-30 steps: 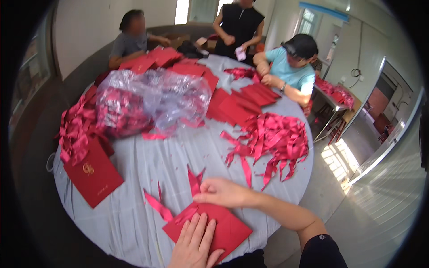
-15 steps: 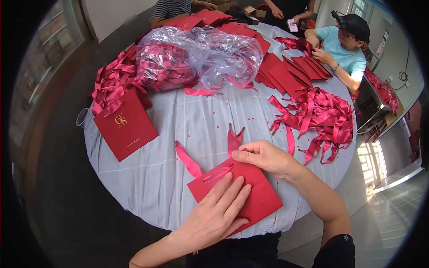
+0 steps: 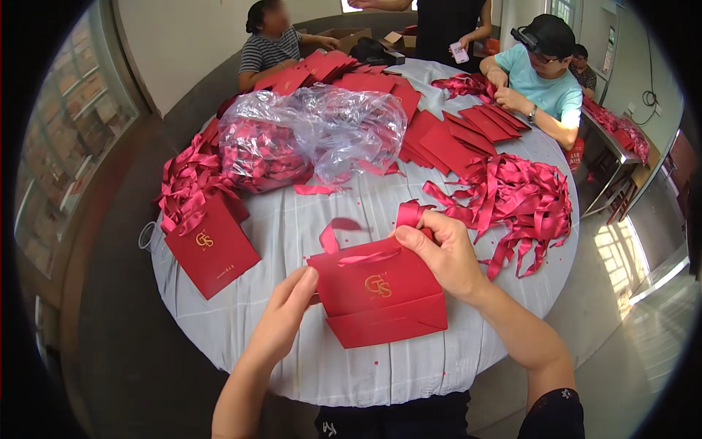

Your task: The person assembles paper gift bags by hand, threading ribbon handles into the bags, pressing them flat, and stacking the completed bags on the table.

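A red paper gift bag [image 3: 379, 296] with a gold emblem is held up over the near part of the table, its lower part folded at an angle. A pink ribbon [image 3: 371, 257] runs across its upper face, and loose ribbon ends rise behind the top edge. My left hand [image 3: 284, 311] grips the bag's left edge between thumb and fingers. At the upper right corner, my right hand [image 3: 452, 257] pinches the bag, with a ribbon end [image 3: 412, 212] sticking up beside the fingers. Some fingertips of both hands are hidden behind the bag.
A round table [image 3: 292, 366] under pale cloth carries a ribbon heap [image 3: 519, 208] at right, a finished-looking red bag [image 3: 213, 252] at left, a clear plastic sack [image 3: 314, 135] of ribbons, and stacked red bags [image 3: 439, 143]. A person [image 3: 545, 80] in light blue works at far right.
The bag has been lifted and turned so its emblem faces up. My left hand went from lying flat on it to gripping its left edge; my right hand still holds the upper right.
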Available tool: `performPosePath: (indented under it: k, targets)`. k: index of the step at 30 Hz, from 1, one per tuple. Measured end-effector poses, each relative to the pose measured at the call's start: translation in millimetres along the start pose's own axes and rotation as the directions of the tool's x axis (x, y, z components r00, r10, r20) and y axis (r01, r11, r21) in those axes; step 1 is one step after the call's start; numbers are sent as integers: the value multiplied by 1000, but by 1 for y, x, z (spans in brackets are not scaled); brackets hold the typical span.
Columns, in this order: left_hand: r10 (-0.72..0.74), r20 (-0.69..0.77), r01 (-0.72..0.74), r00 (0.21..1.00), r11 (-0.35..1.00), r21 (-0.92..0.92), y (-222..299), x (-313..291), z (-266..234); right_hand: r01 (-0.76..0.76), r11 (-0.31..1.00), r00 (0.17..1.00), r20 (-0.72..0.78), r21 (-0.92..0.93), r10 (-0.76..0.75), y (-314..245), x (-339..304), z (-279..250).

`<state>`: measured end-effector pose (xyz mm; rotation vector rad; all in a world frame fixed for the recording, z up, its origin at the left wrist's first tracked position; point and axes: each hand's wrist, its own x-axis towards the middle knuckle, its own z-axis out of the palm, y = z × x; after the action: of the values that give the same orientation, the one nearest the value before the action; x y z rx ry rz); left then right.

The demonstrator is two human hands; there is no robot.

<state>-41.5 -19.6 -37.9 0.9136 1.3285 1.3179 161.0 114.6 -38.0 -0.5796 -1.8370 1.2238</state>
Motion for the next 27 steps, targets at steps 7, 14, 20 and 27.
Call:
performPosePath:
  k: [7, 14, 20, 27]
  targets:
    - [-63, 183, 121, 981, 937, -327, 14, 37, 4, 0, 999, 1000, 0, 41, 0, 8, 0, -5]
    - [3, 89, 20, 996, 967, -254, 12, 49, 11, 53, 999, 999, -12, 12, -52, 7, 2, -6]
    - [188, -104, -190, 977, 982, -9, -2, 54, 15, 169, 966, 981, -62, -193, -184, 17, -2, 7]
    - [302, -250, -265, 920, 949, 170, -17, 58, 27, 149, 963, 980, -96, -225, -174, 23, -3, 8]
